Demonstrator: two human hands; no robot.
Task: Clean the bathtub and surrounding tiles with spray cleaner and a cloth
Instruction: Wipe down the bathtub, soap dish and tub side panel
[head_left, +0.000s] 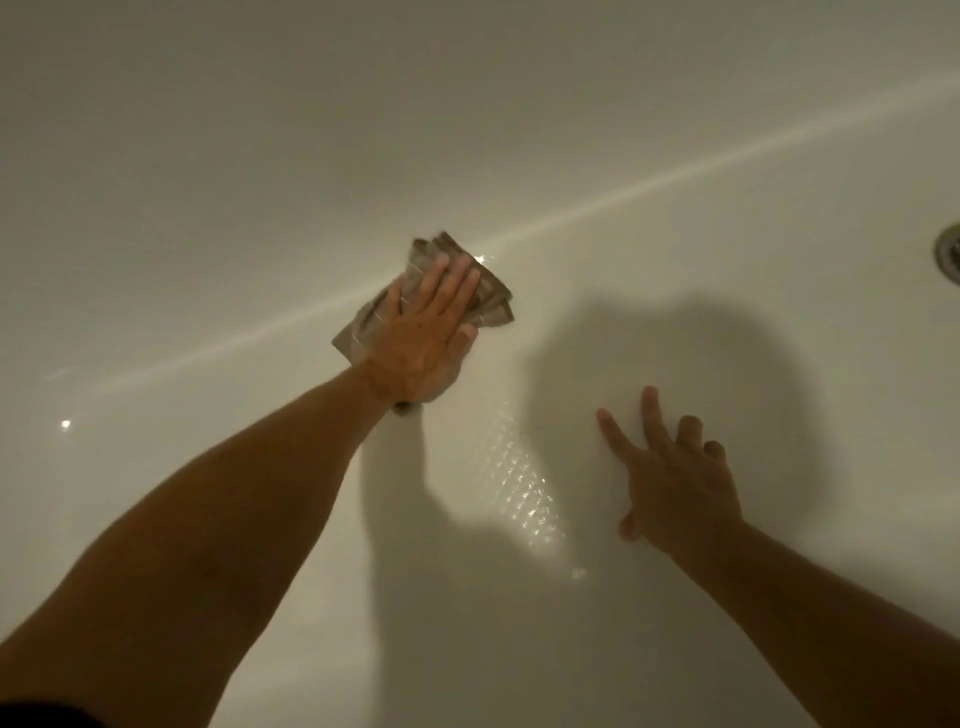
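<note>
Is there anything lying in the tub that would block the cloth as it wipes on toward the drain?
Nothing visible does. The left hand presses the folded brownish cloth on the white bathtub; bare surface runs to the metal drain. The right hand sits nearer the viewer.

Left hand (426, 343) presses cloth (483, 291) on bathtub (260, 156); right hand (675, 478) spread

Both forearms are bare to the hands, with a dark sleeve edge (41, 714) at the lower left corner
</note>
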